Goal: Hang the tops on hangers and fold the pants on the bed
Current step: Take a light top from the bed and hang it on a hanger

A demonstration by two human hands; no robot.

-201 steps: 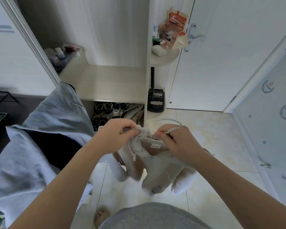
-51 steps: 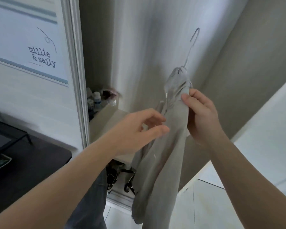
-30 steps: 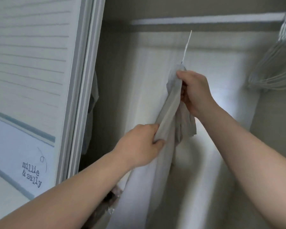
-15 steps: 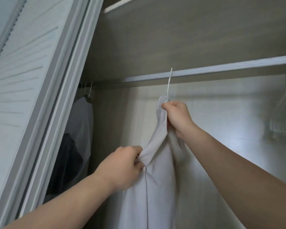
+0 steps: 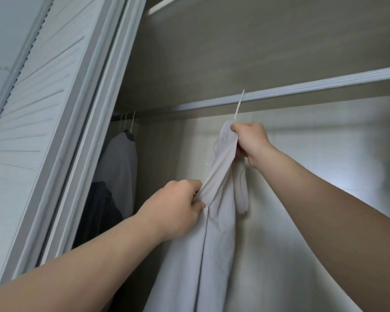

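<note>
top: soft matt cloth in my hands
rail: ribbed, satin metal
door: matt slats

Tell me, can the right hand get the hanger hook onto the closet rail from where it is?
Probably yes: the right hand holds the top just under the rail, the hook already reaches it, and that stretch looks bare.

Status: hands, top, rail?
Right hand pinching top at collar, left hand gripping its shoulder. Hook at rail, seating unclear. Nothing in the way.
</note>
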